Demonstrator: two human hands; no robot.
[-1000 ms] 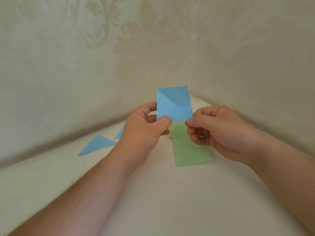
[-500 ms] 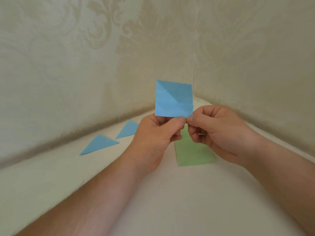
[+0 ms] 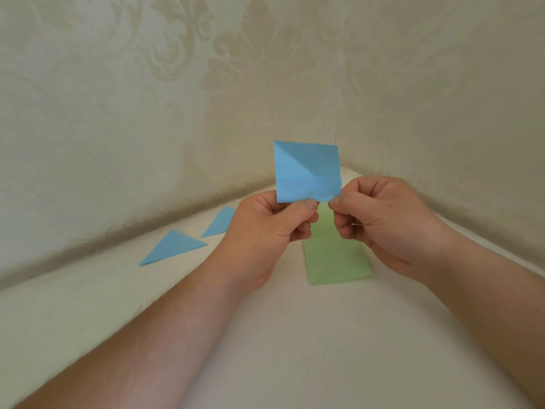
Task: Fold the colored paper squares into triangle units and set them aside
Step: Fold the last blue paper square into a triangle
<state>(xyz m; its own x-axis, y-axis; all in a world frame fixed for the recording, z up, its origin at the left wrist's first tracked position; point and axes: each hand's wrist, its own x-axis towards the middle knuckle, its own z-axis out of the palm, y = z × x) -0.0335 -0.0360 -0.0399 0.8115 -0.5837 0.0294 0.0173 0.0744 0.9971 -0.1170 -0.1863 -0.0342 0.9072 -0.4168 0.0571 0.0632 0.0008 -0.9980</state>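
Both hands are pinching the bottom edge of the blue paper (image 3: 306, 171) now: left hand (image 3: 265, 231) at the lower middle, right hand (image 3: 380, 222) at the lower right corner, thumbs nearly touching. I'm holding it up over the green paper (image 3: 336, 261), same as half a second ago. Two blue triangles (image 3: 174, 246) are sitting off left, unmoved.
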